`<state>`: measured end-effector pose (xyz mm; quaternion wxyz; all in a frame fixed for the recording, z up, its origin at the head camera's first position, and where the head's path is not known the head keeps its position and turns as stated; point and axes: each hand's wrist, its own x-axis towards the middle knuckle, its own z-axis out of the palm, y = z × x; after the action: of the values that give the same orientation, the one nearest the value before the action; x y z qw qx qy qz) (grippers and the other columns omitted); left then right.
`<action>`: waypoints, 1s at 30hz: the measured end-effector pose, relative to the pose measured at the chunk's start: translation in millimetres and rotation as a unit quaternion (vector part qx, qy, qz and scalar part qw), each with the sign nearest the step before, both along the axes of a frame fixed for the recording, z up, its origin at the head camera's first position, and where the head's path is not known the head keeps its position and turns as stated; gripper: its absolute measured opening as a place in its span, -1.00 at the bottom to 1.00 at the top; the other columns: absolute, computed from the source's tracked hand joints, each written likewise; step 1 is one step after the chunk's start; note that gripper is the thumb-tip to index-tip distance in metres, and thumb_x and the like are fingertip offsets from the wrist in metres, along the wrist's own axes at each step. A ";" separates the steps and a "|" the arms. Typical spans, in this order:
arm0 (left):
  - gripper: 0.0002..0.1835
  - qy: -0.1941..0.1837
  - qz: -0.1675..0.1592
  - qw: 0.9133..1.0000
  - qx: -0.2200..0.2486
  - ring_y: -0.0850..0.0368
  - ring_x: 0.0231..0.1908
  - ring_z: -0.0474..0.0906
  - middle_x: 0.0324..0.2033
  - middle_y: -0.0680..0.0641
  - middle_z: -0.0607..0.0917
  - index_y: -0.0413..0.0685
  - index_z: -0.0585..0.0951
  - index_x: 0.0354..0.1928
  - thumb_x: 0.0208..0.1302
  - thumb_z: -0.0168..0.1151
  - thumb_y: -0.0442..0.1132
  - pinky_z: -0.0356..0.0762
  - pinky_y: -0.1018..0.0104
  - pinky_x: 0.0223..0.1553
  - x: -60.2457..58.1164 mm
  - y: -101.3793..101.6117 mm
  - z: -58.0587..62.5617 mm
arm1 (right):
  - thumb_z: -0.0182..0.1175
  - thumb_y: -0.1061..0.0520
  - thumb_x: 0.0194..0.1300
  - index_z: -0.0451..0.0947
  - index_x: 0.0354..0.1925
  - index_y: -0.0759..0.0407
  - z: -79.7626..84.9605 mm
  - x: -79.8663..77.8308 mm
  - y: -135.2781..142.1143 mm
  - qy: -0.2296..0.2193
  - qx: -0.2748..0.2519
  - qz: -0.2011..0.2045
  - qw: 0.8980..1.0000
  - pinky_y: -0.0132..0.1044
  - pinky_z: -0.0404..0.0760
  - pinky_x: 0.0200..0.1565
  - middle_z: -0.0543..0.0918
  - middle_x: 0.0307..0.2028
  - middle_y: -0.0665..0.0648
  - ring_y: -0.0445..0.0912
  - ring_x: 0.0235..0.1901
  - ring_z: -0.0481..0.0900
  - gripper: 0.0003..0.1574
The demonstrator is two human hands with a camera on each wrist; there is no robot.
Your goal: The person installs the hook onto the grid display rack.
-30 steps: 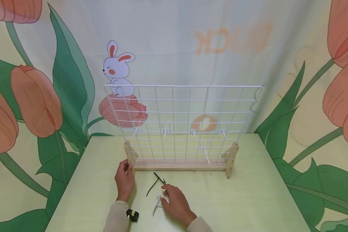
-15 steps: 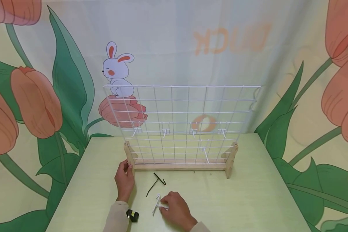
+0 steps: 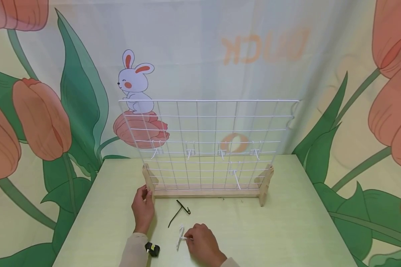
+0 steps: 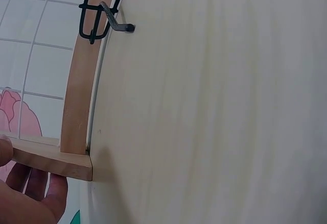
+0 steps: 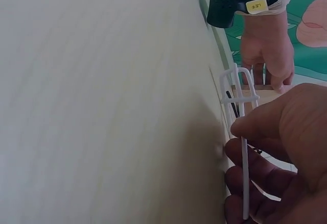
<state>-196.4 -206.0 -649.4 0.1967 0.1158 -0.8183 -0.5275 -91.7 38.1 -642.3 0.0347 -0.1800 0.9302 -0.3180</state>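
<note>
My right hand pinches the stem of a white wire hook just above the table. In the right wrist view, thumb and fingers close on the hook's stem, its double-pronged end pointing away from the palm. At the left end of the rack, my left hand grips the wooden end piece, thumb on one side and fingers on the other. Between the hands and the rack lies a black wire hook. The white wire grid panel stands upright in its wooden base.
Four-sided mesh carries several white hooks, such as one hook along a middle row and another lower hook at right. A black wrist camera sits on the left sleeve. A printed curtain hangs behind the pale table.
My right hand has drawn back from the black hook toward the white hook and now pinches its stem. The left hand keeps its place on the rack.
</note>
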 end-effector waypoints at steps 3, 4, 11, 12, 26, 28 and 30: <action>-0.65 0.002 0.004 1.000 -0.001 -0.22 0.21 0.64 0.16 -0.28 0.68 -0.14 0.51 0.34 0.63 0.12 -0.26 0.64 -0.20 0.19 -0.7 -0.5 -0.6 | 0.46 0.15 0.31 0.84 -0.24 -0.08 2.9 0.2 1.9 -0.007 -0.010 -0.002 1.000 -0.38 0.52 -0.29 0.65 -0.39 -0.23 -0.34 -0.35 0.50 -0.90; -0.65 0.002 0.004 1.000 -0.002 -0.22 0.21 0.64 0.16 -0.28 0.68 -0.14 0.51 0.34 0.63 0.12 -0.26 0.64 -0.20 0.19 -0.7 -0.5 -0.6 | 0.46 0.15 0.31 0.84 -0.24 -0.07 3.6 0.1 2.9 -0.010 -0.014 -0.001 1.000 -0.38 0.54 -0.28 0.66 -0.38 -0.22 -0.35 -0.34 0.54 -0.91; -0.66 0.001 0.003 1.000 0.002 -0.24 0.21 0.63 0.16 -0.29 0.68 -0.15 0.51 0.34 0.63 0.13 -0.28 0.64 -0.22 0.20 1.2 0.7 2.1 | 0.40 0.28 0.29 0.82 -0.21 0.02 7.6 -0.3 10.5 -0.038 -0.061 0.006 0.997 -0.38 0.64 -0.22 0.76 -0.32 -0.15 -0.32 -0.29 0.65 -0.81; -0.66 0.001 0.003 1.000 0.001 -0.24 0.21 0.64 0.16 -0.29 0.68 -0.15 0.52 0.34 0.63 0.13 -0.28 0.64 -0.22 0.20 1.2 0.8 2.5 | 0.40 0.30 0.28 0.82 -0.21 0.02 7.6 -0.4 11.3 -0.041 -0.071 0.005 0.997 -0.38 0.65 -0.22 0.78 -0.32 -0.14 -0.32 -0.29 0.66 -0.80; -0.65 0.005 0.003 1.000 -0.004 -0.26 0.21 0.64 0.16 -0.32 0.68 -0.18 0.51 0.34 0.62 0.13 -0.30 0.63 -0.23 0.19 2.0 1.2 6.1 | 0.46 0.27 0.25 0.79 -0.29 0.04 6.9 -1.2 16.6 -0.048 -0.205 -0.045 0.977 -0.45 0.70 -0.25 0.83 -0.37 -0.14 -0.36 -0.37 0.78 -0.88; -0.65 0.002 0.001 1.000 -0.003 -0.26 0.22 0.63 0.17 -0.32 0.68 -0.18 0.51 0.34 0.62 0.12 -0.29 0.62 -0.22 0.20 2.5 0.9 6.0 | 0.48 0.23 0.26 0.78 -0.30 0.00 9.4 -0.6 17.2 -0.058 -0.213 -0.058 0.974 -0.43 0.70 -0.28 0.83 -0.37 -0.15 -0.36 -0.40 0.76 -0.89; -0.65 0.001 -0.001 1.000 -0.001 -0.26 0.22 0.63 0.17 -0.32 0.67 -0.18 0.51 0.34 0.62 0.12 -0.29 0.62 -0.23 0.20 2.9 0.9 6.0 | 0.48 0.21 0.27 0.78 -0.31 -0.01 10.0 0.1 17.8 -0.060 -0.221 -0.070 0.971 -0.43 0.70 -0.29 0.83 -0.38 -0.16 -0.37 -0.43 0.75 -0.90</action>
<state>-193.6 -205.1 -643.3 0.1973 0.1142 -0.8189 -0.5267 -91.7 55.8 -632.3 0.0280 -0.0984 0.8435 -0.5273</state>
